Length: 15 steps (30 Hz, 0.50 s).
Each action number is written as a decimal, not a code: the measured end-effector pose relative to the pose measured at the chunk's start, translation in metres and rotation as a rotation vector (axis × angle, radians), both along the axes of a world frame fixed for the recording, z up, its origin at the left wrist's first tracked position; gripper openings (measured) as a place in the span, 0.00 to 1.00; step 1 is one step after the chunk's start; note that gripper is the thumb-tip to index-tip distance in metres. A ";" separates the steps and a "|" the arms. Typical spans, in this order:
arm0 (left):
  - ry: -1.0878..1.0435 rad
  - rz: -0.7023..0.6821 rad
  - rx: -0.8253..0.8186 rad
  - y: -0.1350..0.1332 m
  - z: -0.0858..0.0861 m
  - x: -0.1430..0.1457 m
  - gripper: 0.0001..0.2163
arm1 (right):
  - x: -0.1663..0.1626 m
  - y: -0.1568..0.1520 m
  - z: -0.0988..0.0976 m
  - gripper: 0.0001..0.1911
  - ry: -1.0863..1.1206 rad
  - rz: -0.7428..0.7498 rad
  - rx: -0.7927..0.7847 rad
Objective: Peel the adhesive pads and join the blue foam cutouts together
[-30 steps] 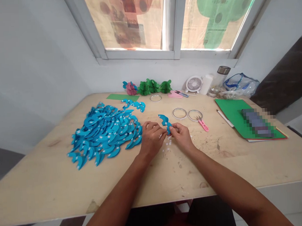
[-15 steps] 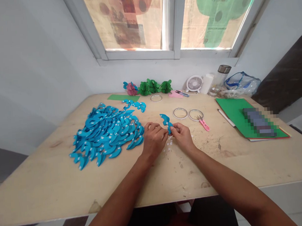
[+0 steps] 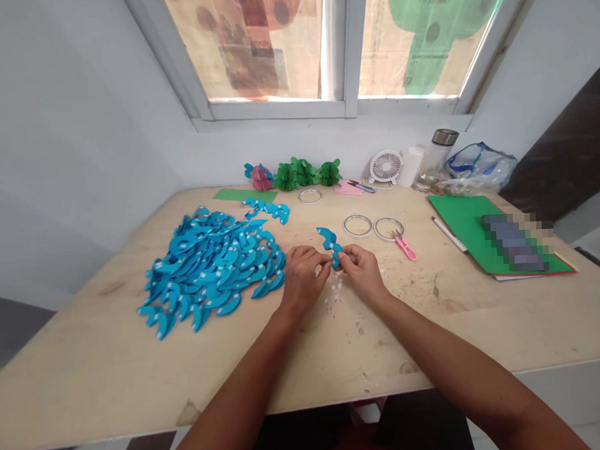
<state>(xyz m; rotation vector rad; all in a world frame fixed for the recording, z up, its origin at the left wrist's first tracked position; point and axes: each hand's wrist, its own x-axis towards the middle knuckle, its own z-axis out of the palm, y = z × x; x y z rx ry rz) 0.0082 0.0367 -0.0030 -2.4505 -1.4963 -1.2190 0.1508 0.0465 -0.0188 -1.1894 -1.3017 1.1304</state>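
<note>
Both hands meet at the middle of the wooden table [image 3: 87, 367]. My left hand [image 3: 302, 278] and my right hand [image 3: 364, 270] pinch a small stack of blue paper cut-outs [image 3: 329, 242] between their fingertips, which sticks up away from me. To the left lies a big heap of the same blue crescent cut-outs [image 3: 209, 265], dotted with white tape bits. Small white scraps [image 3: 335, 293] are scattered below the hands.
Two tape rings [image 3: 358, 225] and pink snips [image 3: 404, 246] lie just beyond my right hand. Green, pink and blue paper flowers [image 3: 298, 174], a small fan [image 3: 385, 166], a bottle [image 3: 434, 159] and a bag line the back wall. Green sheets [image 3: 462, 228] lie at right.
Almost nothing has moved; the hands stay pinched on the blue piece with only slight finger shifts, and the view drifted a little.
</note>
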 end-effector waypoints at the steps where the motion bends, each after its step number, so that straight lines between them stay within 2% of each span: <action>1: -0.010 -0.010 -0.012 0.000 0.000 -0.001 0.06 | 0.000 0.001 0.000 0.12 0.009 -0.002 -0.007; 5: -0.039 -0.031 -0.044 0.001 0.000 -0.002 0.04 | 0.000 0.002 -0.002 0.12 0.017 -0.005 -0.014; 15: -0.049 0.051 -0.057 0.000 -0.002 0.001 0.04 | -0.001 0.001 -0.004 0.10 -0.026 0.015 0.012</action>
